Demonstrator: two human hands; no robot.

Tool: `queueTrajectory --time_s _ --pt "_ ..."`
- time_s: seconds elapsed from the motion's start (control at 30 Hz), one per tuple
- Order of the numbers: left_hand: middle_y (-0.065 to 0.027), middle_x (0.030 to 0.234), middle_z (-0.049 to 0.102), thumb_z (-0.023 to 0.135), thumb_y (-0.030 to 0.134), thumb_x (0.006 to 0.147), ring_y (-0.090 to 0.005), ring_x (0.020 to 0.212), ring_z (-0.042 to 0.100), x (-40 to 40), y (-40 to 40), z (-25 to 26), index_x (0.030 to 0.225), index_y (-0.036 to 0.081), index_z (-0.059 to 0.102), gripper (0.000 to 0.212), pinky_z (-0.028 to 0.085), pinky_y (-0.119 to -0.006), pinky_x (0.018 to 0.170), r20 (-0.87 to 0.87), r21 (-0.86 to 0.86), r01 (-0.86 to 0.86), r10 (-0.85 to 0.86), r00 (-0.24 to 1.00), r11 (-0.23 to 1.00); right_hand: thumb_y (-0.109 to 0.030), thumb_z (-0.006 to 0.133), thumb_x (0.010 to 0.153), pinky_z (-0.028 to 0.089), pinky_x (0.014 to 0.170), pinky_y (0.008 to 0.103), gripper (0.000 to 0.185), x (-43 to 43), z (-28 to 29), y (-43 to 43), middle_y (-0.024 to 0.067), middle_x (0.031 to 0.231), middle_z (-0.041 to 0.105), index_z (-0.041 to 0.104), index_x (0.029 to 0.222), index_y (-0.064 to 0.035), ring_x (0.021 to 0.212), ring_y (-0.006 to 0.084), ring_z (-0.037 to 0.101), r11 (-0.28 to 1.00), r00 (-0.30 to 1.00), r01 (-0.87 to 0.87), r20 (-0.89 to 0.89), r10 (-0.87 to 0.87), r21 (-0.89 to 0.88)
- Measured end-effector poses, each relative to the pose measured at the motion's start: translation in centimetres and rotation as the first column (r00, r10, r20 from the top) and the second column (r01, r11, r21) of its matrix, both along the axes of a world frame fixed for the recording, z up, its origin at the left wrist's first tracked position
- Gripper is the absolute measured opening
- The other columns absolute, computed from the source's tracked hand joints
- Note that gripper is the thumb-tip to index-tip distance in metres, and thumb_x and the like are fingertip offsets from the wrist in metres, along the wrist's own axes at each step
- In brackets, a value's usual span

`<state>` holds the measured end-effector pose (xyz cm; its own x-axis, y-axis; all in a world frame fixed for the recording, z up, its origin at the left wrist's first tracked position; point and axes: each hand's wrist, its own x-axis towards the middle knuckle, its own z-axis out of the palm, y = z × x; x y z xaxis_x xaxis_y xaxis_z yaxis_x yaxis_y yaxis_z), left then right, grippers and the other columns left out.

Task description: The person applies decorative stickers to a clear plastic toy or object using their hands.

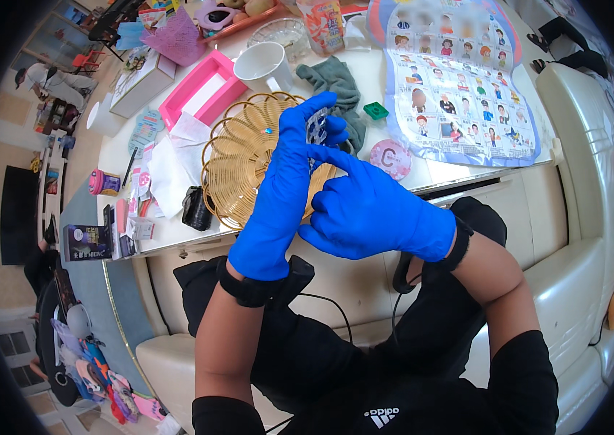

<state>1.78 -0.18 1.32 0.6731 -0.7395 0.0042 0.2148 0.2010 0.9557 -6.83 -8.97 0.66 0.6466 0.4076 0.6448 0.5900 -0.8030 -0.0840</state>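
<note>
My left hand (284,179), in a blue glove, is raised over a round wicker basket (239,157) on the table. Its fingers are closed around a small shiny item with silver and dark blue facets (316,128), mostly hidden by the glove. My right hand (375,212), gloved the same way, reaches in from the right. Its index fingertip touches the lower end of the shiny item, while the thumb stays apart and the other fingers curl with nothing visible in them. One tiny blue bead (268,130) lies in the basket.
Beyond the basket stand a white mug (263,65), a pink tray (203,89) and a glass ashtray (279,37). A grey-green cloth (337,81), a green block (376,111) and a printed poster (459,81) lie rightward. A black crumpled object (196,209) sits near the table edge.
</note>
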Motion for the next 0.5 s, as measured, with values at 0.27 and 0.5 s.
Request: queueTrajectory --time_s 0.27,0.5 --pt "-0.0086 0.100 0.056 0.035 0.045 0.092 -0.0170 0.094 0.053 -0.7 0.5 1.4 0.122 0.002 0.045 0.053 0.043 -0.028 0.088 0.106 0.030 -0.047 0.044 0.993 0.998 -0.020 0.059 0.073 0.042 0.089 0.0451 0.032 0.0 0.1 0.0 0.0050 0.043 0.038 0.049 0.045 -0.0063 0.042 0.0195 0.043 1.000 1.000 0.004 0.030 -0.004 0.025" --pt "-0.0093 0.099 0.057 0.040 0.043 0.091 -0.0186 0.093 0.055 -0.4 0.8 1.5 0.121 0.000 0.046 0.052 0.046 -0.029 0.084 0.131 0.011 -0.053 0.051 0.990 0.999 -0.018 0.062 0.070 0.044 0.087 0.0428 0.028 0.2 0.0 0.2 0.0032 0.046 0.036 0.049 0.048 -0.0070 0.045 0.0176 0.043 0.996 0.991 0.004 0.129 -0.016 0.094"
